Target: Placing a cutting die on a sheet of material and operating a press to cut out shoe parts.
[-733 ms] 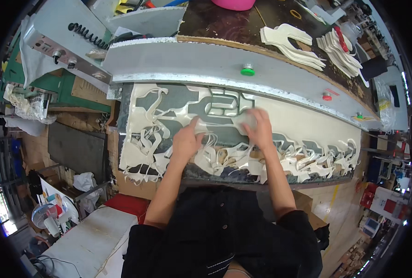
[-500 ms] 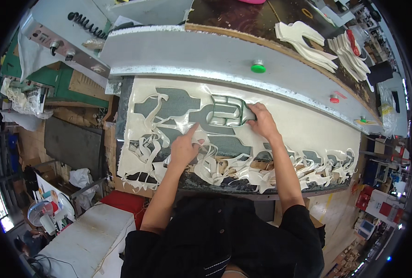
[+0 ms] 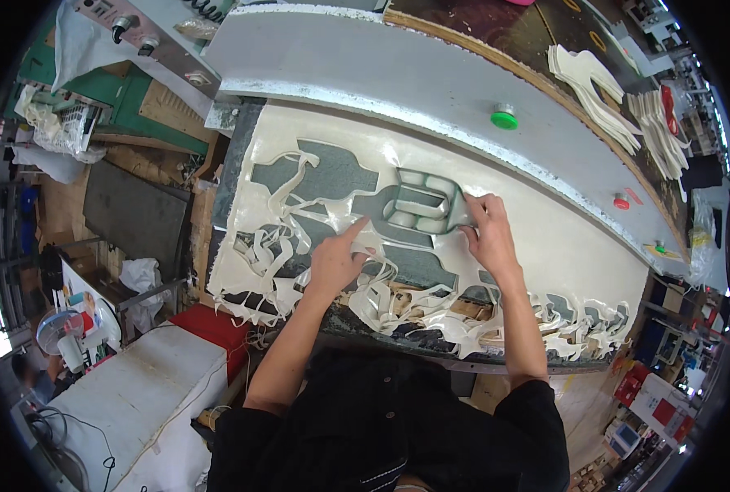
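A green-edged metal cutting die (image 3: 421,202) with inner bars stands on a cream sheet (image 3: 562,238), beside cut-out openings that show a dark grey surface (image 3: 324,176). My right hand (image 3: 493,238) grips the die's right end between thumb and fingers. To the left, my left hand (image 3: 337,261) rests at the ragged edge of the sheet, index finger stretched toward the die and thumb apart from it. Thin cream offcut strips (image 3: 373,299) lie tangled around and below that hand. Whether its curled fingers touch a strip is hard to make out.
Behind the sheet runs a long grey machine beam (image 3: 365,74) with a green button (image 3: 504,120) and a red button (image 3: 621,202). Stacked cream cut pieces (image 3: 590,94) lie on the dark board above. A white-topped cabinet (image 3: 143,385) stands at lower left.
The whole view has turned and shifted, so the sheet and beam sit at a steeper slant. My right hand keeps hold of the die, whose tilt differs slightly. My left hand stays by the sheet's edge.
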Demonstrator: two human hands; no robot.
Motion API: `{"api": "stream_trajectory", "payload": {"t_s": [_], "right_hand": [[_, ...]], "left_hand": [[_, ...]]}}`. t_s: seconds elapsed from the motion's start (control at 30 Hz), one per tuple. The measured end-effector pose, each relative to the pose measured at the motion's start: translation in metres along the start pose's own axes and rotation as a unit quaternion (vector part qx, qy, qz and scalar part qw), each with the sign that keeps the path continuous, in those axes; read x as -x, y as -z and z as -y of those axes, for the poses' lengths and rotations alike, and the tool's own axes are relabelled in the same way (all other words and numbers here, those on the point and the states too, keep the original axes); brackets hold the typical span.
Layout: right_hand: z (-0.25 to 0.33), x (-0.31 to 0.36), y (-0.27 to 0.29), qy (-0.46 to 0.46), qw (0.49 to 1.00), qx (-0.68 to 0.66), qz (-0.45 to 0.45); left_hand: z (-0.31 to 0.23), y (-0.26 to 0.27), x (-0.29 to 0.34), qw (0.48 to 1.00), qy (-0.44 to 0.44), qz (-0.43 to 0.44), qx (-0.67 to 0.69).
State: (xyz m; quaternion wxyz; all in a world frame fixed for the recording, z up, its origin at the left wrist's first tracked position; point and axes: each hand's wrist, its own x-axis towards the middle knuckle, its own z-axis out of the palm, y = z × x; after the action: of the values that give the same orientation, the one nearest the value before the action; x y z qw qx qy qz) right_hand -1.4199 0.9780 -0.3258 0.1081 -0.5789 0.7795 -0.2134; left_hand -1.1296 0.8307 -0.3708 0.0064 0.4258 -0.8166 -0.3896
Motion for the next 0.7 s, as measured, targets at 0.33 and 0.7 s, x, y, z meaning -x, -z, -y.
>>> {"api": "stream_trajectory", "payload": {"t_s": [0.33,0.7], "right_hand": [[0.044,0.097,0.013,-0.013,0.987,-0.016,-0.159],[-0.02,0.151,-0.03,-0.223,0.958,-0.023,-0.181]], "left_hand": [[0.008,-0.002,0.027,0.996,-0.036,-0.076,0.04],[0.006,-0.006,0.067,0.718,0.063,-0.084,0.688]]}}
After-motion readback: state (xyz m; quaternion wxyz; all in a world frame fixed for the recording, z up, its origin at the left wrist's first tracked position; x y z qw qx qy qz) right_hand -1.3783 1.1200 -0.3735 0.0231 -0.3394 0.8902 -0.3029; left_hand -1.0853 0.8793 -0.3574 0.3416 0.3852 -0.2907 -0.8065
